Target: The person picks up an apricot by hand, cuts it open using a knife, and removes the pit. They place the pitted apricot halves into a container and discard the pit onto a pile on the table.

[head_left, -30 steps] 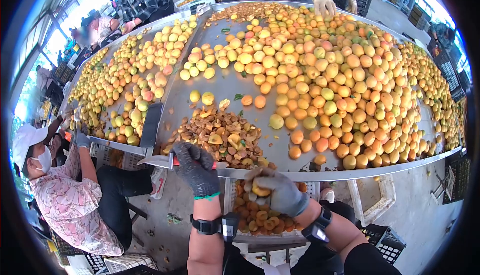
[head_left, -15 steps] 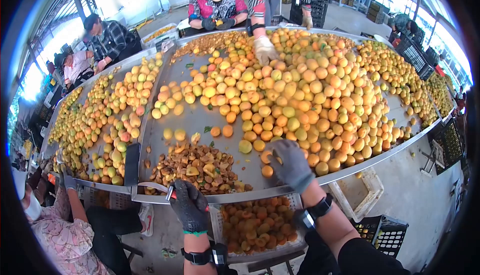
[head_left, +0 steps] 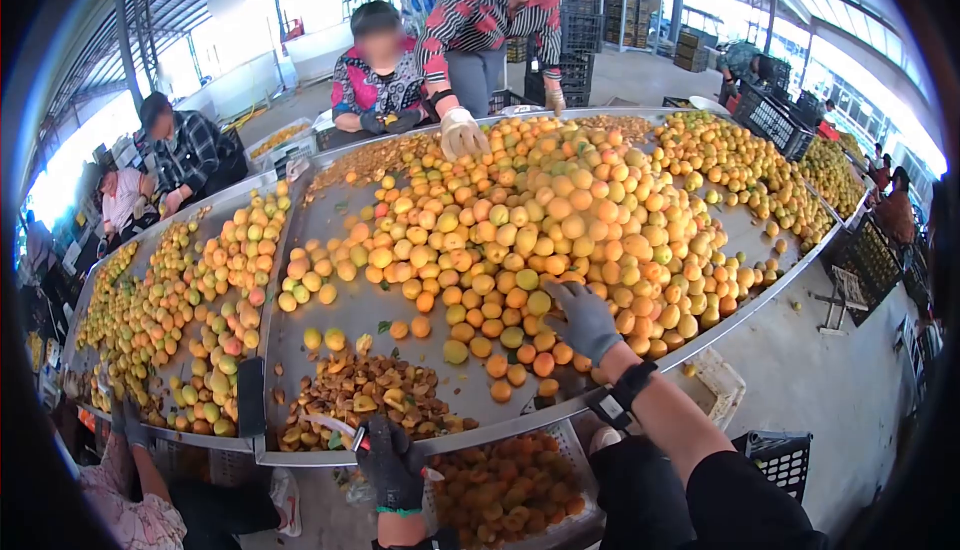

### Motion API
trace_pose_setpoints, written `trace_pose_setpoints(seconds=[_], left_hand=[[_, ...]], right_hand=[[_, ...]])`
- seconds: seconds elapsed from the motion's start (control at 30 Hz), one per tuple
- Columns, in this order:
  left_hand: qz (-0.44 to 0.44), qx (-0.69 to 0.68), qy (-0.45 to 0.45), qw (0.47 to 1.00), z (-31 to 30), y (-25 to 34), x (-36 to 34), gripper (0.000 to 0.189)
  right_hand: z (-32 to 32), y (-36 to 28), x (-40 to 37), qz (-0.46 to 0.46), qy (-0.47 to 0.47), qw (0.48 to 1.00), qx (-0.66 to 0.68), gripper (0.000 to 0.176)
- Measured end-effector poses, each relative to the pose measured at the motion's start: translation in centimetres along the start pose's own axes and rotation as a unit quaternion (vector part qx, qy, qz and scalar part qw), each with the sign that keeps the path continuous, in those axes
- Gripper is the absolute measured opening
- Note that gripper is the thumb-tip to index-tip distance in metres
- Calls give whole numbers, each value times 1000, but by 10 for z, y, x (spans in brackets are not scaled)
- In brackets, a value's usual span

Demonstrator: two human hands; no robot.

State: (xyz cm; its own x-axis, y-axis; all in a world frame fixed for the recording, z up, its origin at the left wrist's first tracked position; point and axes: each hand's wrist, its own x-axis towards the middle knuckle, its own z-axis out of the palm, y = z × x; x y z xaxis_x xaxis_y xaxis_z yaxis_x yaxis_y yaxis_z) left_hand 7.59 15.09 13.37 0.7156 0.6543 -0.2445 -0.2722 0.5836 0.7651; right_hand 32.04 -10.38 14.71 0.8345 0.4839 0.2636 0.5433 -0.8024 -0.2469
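Note:
My left hand (head_left: 392, 465), in a dark glove, is closed around a small knife (head_left: 330, 424) with a red handle, at the near edge of the metal table. The knife's curved blade points left over a heap of brown, cut apricot pieces (head_left: 375, 390). My right hand (head_left: 585, 320), in a grey glove, reaches over the near side of a big pile of whole apricots (head_left: 560, 200). Its fingers are stretched out and touch the fruit, with nothing visibly gripped. Below the table edge, a white crate (head_left: 575, 450) holds darker apricot pieces.
A raised divider (head_left: 275, 280) splits the metal table (head_left: 330, 210); more apricots (head_left: 210, 290) lie left of it. Across the table, a co-worker's white-gloved hand (head_left: 463, 134) reaches into the pile. Other people sit around the sides. Black crates (head_left: 775, 460) stand on the floor at right.
My right hand has moved forward from the table's near edge onto the apricot pile. The left hand still holds the knife. My view has tilted up, and the co-worker opposite leans in.

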Motion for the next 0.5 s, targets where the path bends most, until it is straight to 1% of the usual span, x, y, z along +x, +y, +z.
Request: trace_pose_setpoints(seconds=[0.03, 0.07, 0.13, 0.17, 0.2, 0.27, 0.3, 0.33, 0.37, 0.4, 0.43, 0.47, 0.5], left_hand=[[3, 5, -8, 1000, -2, -1, -2, 17], [3, 5, -12, 1000, -3, -1, -4, 17], [-28, 47, 37, 998, -1, 0, -8, 19], [-34, 53, 80, 995, 8, 0, -12, 21], [-33, 53, 80, 995, 9, -3, -10, 21], [-62, 39, 51, 996, 2, -12, -3, 23], [-64, 21, 43, 997, 0, -17, 1, 24], [-64, 22, 42, 997, -4, -19, 5, 24], [154, 376, -32, 913, -4, -15, 3, 12], [344, 659, -102, 661, -1, -9, 3, 9], [340, 661, -102, 661, 5, -7, 2, 9], [150, 491, -36, 857, 18, -3, 1, 16], [-54, 267, 36, 961, 25, 0, 4, 26]], right_hand=[[-5, 12, 0, -7, 41, 998, -46, 73], [-9, 25, 2, -6, 44, 998, -47, 73], [-17, 49, 12, 39, 135, 990, 19, 82], [-26, 52, 19, 106, 71, 989, 80, 94], [-32, 46, 22, 105, 72, 989, 81, 94], [-36, 29, 33, 90, -77, 986, 115, 100], [-15, 30, 41, 50, -113, 981, 147, 111], [4, 30, 40, 51, -112, 981, 149, 111], [18, 24, 40, 34, -74, 995, 49, 115], [27, 19, 44, 16, -36, 998, -51, 119], [31, 18, 51, 16, -64, 991, -117, 122], [26, 9, 59, 16, -68, 991, -113, 122], [14, -3, 69, 59, -96, 990, -91, 122]])
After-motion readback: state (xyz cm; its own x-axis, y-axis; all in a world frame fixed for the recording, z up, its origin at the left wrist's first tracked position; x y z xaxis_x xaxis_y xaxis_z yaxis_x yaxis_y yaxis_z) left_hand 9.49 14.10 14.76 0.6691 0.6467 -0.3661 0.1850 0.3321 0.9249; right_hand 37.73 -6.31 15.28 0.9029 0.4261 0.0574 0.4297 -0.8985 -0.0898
